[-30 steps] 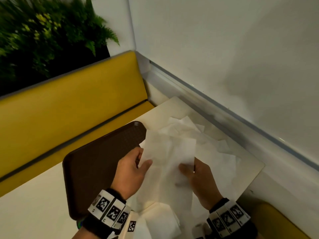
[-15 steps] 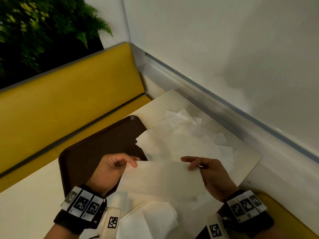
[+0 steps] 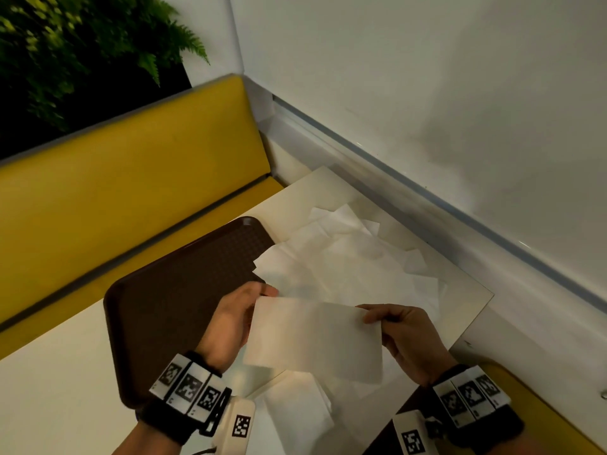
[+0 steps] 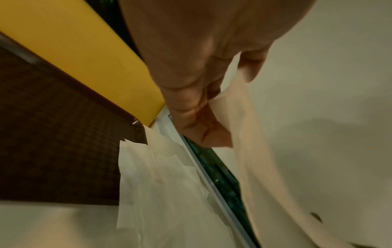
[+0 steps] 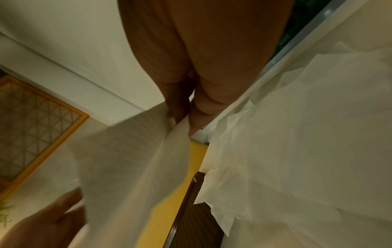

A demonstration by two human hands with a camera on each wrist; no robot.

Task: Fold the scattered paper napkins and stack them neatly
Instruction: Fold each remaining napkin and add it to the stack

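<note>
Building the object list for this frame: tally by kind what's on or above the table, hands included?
Hands: 2, left hand and right hand, each pinching an upper corner of the held napkin.
Held napkin: 1.
Loose napkin pile: 1; sheets overlap, count cannot be told.
Folded napkins near the wrists: 1 stack, count unclear.
Brown tray: 1.
Total: 6.

Head view looks down over the table (image 3: 49,372); both wrist views peer closely along fingers, sharing the tray (image 3: 170,290).

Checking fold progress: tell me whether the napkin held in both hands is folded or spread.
Spread: the held napkin hangs as one flat sheet, pinched at its top corners by the left hand and the right hand. No crease visible.
</note>
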